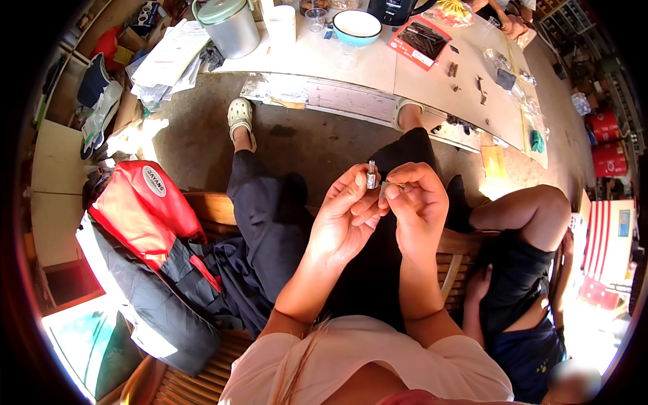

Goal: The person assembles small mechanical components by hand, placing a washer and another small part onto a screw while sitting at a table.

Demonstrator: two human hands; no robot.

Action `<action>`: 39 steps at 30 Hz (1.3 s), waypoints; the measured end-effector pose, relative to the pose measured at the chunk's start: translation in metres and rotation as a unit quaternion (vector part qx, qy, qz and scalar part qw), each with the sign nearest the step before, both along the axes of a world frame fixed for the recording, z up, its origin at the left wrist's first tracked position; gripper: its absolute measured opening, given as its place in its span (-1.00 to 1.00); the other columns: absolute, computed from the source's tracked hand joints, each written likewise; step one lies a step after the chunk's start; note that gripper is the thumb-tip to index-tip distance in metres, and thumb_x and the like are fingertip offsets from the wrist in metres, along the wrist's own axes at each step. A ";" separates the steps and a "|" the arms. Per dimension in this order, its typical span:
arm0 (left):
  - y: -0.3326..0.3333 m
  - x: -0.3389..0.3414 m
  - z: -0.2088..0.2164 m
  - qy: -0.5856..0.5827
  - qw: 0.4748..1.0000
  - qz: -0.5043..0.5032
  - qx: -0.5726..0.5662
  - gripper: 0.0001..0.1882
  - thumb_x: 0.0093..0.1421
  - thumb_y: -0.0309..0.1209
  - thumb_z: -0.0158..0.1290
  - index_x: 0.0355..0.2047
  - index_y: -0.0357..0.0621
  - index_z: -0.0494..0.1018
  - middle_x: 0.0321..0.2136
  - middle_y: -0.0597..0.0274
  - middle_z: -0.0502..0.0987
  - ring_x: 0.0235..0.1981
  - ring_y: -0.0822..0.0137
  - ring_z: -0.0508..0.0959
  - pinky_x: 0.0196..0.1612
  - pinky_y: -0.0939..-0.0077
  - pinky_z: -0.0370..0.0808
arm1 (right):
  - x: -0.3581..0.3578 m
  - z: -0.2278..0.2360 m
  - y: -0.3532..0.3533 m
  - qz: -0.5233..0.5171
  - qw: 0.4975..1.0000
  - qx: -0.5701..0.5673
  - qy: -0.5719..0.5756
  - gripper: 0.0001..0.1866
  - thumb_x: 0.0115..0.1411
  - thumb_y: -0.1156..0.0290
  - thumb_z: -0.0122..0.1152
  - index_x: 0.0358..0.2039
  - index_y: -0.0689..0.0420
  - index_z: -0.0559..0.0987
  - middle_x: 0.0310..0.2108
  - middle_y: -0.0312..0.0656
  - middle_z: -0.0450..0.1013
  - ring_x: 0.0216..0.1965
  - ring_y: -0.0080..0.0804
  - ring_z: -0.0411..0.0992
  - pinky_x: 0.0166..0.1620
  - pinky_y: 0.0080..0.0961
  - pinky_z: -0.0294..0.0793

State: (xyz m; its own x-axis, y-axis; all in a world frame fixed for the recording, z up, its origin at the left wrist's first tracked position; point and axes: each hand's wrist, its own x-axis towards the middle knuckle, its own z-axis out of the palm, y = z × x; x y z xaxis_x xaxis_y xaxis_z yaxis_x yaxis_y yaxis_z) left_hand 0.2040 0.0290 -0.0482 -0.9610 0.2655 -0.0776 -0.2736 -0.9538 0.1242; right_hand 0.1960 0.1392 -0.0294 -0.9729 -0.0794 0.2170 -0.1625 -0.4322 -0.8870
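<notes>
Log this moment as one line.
left hand: holding small silver cylinder upright | right hand: pinching small greyish piece, shape unclear | ahead: pale flat-topped table, open red rectangular box

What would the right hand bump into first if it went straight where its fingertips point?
Probably the left hand, which holds a small metal part. The right hand points toward it from close by, though I can't tell whether they already touch.

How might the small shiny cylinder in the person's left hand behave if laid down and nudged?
The cylinder would probably roll on its side, given its rounded body. Its glossy surface may be slippery. Small enough for the left hand to pinch, it is likely light.
</notes>
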 end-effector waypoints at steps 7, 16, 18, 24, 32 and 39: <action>0.002 0.001 0.001 0.000 0.999 0.017 -0.029 -0.76 0.17 -0.39 0.04 -0.22 -0.29 0.40 -0.64 0.44 0.34 -0.74 0.72 0.15 -0.64 0.85 0.19 | 0.001 0.000 -0.005 -0.044 0.998 0.037 0.027 -0.84 0.02 0.77 0.07 -0.36 0.30 0.41 -0.36 -0.22 0.35 -0.36 -0.63 0.36 -0.30 -0.71 0.40; -0.001 0.005 0.000 0.023 0.988 0.068 -0.138 -0.86 0.17 -0.44 0.03 -0.30 -0.24 0.46 -0.53 0.30 0.48 -0.72 0.66 0.23 -0.70 0.84 0.12 | 0.003 0.006 -0.011 -0.072 0.990 0.100 0.069 -0.84 -0.03 0.79 0.06 -0.43 0.30 0.39 -0.39 -0.20 0.32 -0.37 -0.61 0.35 -0.32 -0.72 0.40; -0.002 0.003 -0.002 0.024 0.989 0.071 -0.125 -0.88 0.17 -0.48 0.02 -0.29 -0.23 0.47 -0.55 0.32 0.47 -0.72 0.65 0.24 -0.67 0.81 0.15 | 0.004 0.001 -0.011 -0.062 0.989 0.115 0.075 -0.84 -0.04 0.78 0.06 -0.42 0.30 0.38 -0.41 -0.20 0.31 -0.38 -0.61 0.34 -0.34 -0.72 0.39; 0.002 0.006 0.004 0.002 0.989 0.079 -0.127 -0.89 0.16 -0.49 0.03 -0.31 -0.24 0.47 -0.58 0.33 0.46 -0.69 0.64 0.27 -0.64 0.81 0.19 | -0.002 0.009 -0.013 -0.092 0.987 0.112 0.075 -0.86 -0.05 0.78 0.05 -0.45 0.30 0.39 -0.39 -0.20 0.30 -0.40 -0.61 0.33 -0.35 -0.71 0.40; -0.001 0.004 0.000 0.016 0.990 0.063 -0.122 -0.79 0.18 -0.48 0.00 -0.17 -0.26 0.44 -0.56 0.37 0.44 -0.63 0.64 0.33 -0.57 0.79 0.28 | 0.001 -0.001 -0.009 -0.050 0.995 0.072 0.044 -0.86 -0.01 0.77 0.05 -0.43 0.27 0.40 -0.40 -0.23 0.33 -0.39 -0.63 0.34 -0.33 -0.74 0.35; -0.005 0.003 0.005 0.049 0.988 0.042 -0.137 -0.77 0.21 -0.51 -0.07 -0.13 -0.30 0.43 -0.43 0.24 0.50 -0.45 0.51 0.50 -0.34 0.62 0.53 | -0.004 0.000 -0.002 -0.031 0.999 0.019 0.000 -0.87 0.03 0.74 0.07 -0.42 0.25 0.39 -0.40 -0.25 0.34 -0.43 -0.67 0.31 -0.40 -0.76 0.32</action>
State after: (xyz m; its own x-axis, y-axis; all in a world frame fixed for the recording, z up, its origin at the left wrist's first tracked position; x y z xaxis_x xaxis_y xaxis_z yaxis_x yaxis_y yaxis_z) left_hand 0.2066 0.0245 -0.0429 -0.9852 0.1660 -0.0420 -0.1687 -0.8992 0.4036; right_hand 0.1924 0.1374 -0.0292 -0.9764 -0.0275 0.2140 -0.1871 -0.3865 -0.9031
